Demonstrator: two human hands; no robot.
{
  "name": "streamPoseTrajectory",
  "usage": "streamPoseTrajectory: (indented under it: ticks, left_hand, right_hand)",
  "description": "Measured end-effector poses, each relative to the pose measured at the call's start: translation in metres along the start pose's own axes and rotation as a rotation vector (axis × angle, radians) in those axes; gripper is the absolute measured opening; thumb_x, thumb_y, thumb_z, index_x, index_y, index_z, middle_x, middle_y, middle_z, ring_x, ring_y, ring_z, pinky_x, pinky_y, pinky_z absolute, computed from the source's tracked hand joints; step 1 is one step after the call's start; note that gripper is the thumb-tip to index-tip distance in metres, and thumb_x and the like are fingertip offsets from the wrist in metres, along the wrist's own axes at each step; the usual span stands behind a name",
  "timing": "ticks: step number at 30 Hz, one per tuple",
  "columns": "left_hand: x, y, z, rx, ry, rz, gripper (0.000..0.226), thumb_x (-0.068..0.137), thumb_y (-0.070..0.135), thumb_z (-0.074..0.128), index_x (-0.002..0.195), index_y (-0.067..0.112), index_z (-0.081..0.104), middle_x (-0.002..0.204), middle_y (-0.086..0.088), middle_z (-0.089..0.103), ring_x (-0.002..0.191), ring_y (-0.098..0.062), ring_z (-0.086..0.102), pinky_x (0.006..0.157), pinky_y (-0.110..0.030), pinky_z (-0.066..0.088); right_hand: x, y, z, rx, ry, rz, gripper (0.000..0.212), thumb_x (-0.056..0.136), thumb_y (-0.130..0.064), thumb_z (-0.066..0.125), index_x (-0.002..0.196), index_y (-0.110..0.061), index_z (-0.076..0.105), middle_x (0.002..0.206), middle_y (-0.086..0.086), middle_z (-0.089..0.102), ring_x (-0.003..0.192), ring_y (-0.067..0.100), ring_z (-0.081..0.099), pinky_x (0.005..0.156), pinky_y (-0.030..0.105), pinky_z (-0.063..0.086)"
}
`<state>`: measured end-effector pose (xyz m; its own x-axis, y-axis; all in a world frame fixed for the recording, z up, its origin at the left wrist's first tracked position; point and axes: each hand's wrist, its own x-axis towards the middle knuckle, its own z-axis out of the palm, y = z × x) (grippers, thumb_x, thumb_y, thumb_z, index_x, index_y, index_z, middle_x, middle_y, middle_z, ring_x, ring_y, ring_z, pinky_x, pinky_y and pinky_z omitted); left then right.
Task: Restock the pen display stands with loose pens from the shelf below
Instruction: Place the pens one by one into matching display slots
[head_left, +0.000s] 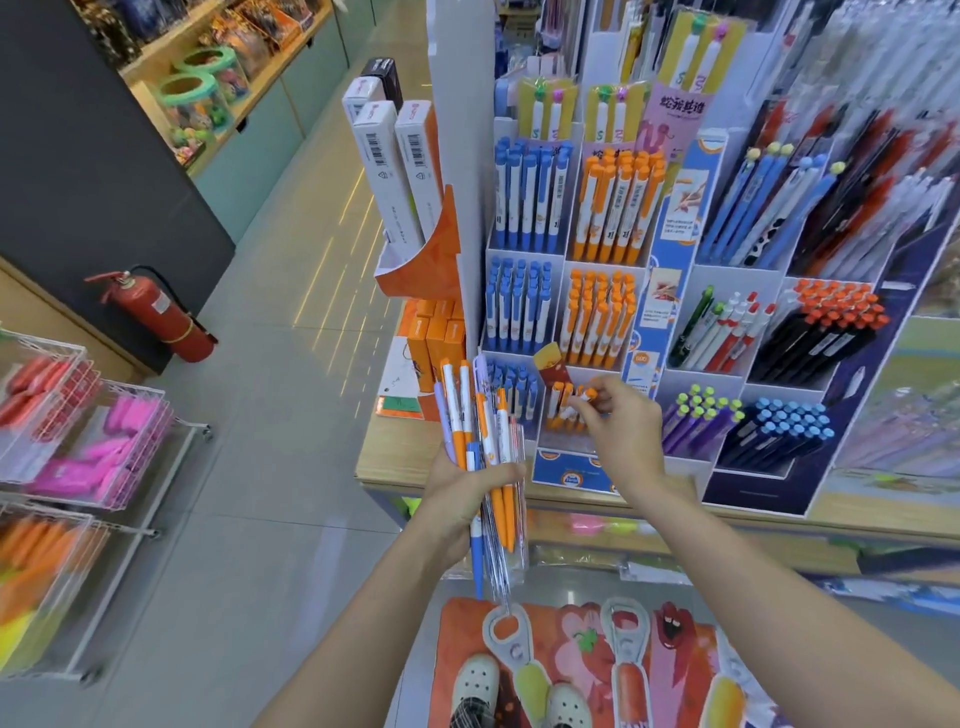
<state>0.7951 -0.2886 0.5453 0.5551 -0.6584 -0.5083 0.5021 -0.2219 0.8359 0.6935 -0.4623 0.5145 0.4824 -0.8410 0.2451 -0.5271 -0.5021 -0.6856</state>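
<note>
Head view. The left hand (460, 499) has its fingers (506, 472) curled round a bundle of loose pens (480, 441), orange-and-white, blue-and-white and lilac, held upright with tips down, just left of the display stand (563, 270). The right hand (621, 421) reaches into the stand's lowest orange compartment (566, 415); its fingers (597, 400) are drawn together, pinching an orange-and-white pen (584, 402) that lies tilted among the few pens standing there. That compartment is sparsely filled; the two orange compartments above it and the blue column (519, 301) to its left are densely packed. The stand rests on a wooden worktop (400, 457). To its right stands a second display (810, 364) with red, black, purple and blue pens. Across the aisle are wire baskets (88, 415) of pink goods and a red fire extinguisher (156, 317) on the floor.
</note>
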Motion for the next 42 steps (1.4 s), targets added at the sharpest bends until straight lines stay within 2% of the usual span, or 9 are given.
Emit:
streamPoseTrajectory:
  ticks: [5, 10, 14, 23, 28, 31, 35, 39, 42]
  left_hand:
    - [-0.001, -0.002, -0.012, -0.004, 0.021, -0.012, 0.045, 0.079, -0.008, 0.076, 0.109, 0.022, 0.062, 0.085, 0.004, 0.077, 0.075, -0.012, 0.075, 0.058, -0.024, 0.057]
    - [-0.003, -0.003, -0.018, -0.002, 0.036, -0.028, 0.046, 0.079, -0.008, 0.076, 0.114, 0.018, 0.062, 0.084, 0.002, 0.077, 0.074, -0.013, 0.075, 0.058, -0.026, 0.058]
    - [-0.003, -0.004, -0.021, -0.005, 0.036, -0.020, 0.045, 0.079, -0.010, 0.075, 0.113, 0.017, 0.062, 0.084, 0.002, 0.077, 0.073, -0.012, 0.074, 0.058, -0.025, 0.058]
    - [-0.003, -0.005, -0.022, 0.011, 0.017, 0.006, 0.048, 0.077, -0.009, 0.078, 0.113, 0.019, 0.061, 0.089, 0.002, 0.078, 0.081, -0.013, 0.075, 0.065, -0.026, 0.059]
    - [-0.006, -0.004, -0.020, 0.026, -0.014, 0.048, 0.050, 0.076, -0.009, 0.079, 0.116, 0.017, 0.061, 0.091, 0.001, 0.078, 0.084, -0.014, 0.075, 0.065, -0.025, 0.058]
    - [-0.008, -0.004, -0.014, 0.064, -0.019, 0.098, 0.055, 0.076, -0.009, 0.079, 0.119, 0.020, 0.060, 0.093, 0.005, 0.078, 0.087, -0.012, 0.074, 0.071, -0.026, 0.059]
    - [-0.010, -0.004, 0.001, 0.125, -0.016, 0.169, 0.075, 0.068, -0.001, 0.085, 0.132, 0.026, 0.055, 0.116, 0.002, 0.072, 0.107, -0.014, 0.069, 0.087, -0.036, 0.059]
    - [-0.011, -0.002, 0.012, 0.116, -0.048, 0.205, 0.070, 0.071, -0.016, 0.076, 0.125, 0.024, 0.057, 0.110, -0.001, 0.074, 0.099, -0.013, 0.072, 0.075, -0.029, 0.059]
    - [-0.010, -0.005, 0.011, 0.111, -0.066, 0.158, 0.062, 0.071, -0.017, 0.076, 0.119, 0.020, 0.061, 0.099, -0.005, 0.076, 0.092, -0.020, 0.074, 0.073, -0.032, 0.059]
  right_hand:
    - [-0.007, 0.004, 0.013, -0.022, -0.031, 0.023, 0.018, 0.083, -0.020, 0.077, 0.091, -0.007, 0.066, 0.071, 0.000, 0.066, 0.067, 0.014, 0.061, 0.065, 0.029, 0.049]
    - [-0.005, 0.002, 0.021, -0.079, -0.045, -0.028, 0.025, 0.087, -0.032, 0.072, 0.090, -0.008, 0.065, 0.073, 0.004, 0.069, 0.067, 0.021, 0.065, 0.058, 0.028, 0.043]
    - [-0.009, -0.004, 0.026, -0.085, -0.033, -0.099, 0.019, 0.091, -0.026, 0.068, 0.098, -0.008, 0.066, 0.074, 0.006, 0.071, 0.066, 0.025, 0.068, 0.058, 0.035, 0.053]
    - [-0.006, -0.008, 0.029, -0.169, -0.090, 0.117, 0.026, 0.091, -0.035, 0.066, 0.080, -0.011, 0.068, 0.066, 0.003, 0.069, 0.066, 0.025, 0.067, 0.061, 0.036, 0.054]
    - [-0.012, -0.034, -0.004, 0.172, -0.234, 0.218, 0.023, 0.087, -0.040, 0.070, 0.075, -0.020, 0.069, 0.061, -0.005, 0.068, 0.056, 0.010, 0.065, 0.063, 0.036, 0.058]
    - [-0.019, -0.075, -0.035, 0.306, -0.352, 0.116, 0.017, 0.083, -0.043, 0.073, 0.081, -0.026, 0.073, 0.069, -0.008, 0.067, 0.061, 0.004, 0.060, 0.058, 0.020, 0.050]
    - [-0.028, -0.106, -0.042, 0.151, -0.361, 0.006, 0.027, 0.074, -0.052, 0.078, 0.072, -0.026, 0.070, 0.063, -0.013, 0.065, 0.064, -0.002, 0.060, 0.058, 0.011, 0.046]
    - [-0.029, -0.109, -0.034, -0.026, -0.344, -0.002, 0.029, 0.077, -0.047, 0.077, 0.068, -0.023, 0.064, 0.062, -0.010, 0.062, 0.064, 0.003, 0.060, 0.062, 0.025, 0.052]
    - [-0.025, -0.113, -0.035, 0.004, -0.341, 0.064, 0.023, 0.084, -0.038, 0.073, 0.070, -0.023, 0.061, 0.063, -0.014, 0.059, 0.063, -0.001, 0.056, 0.057, 0.017, 0.043]
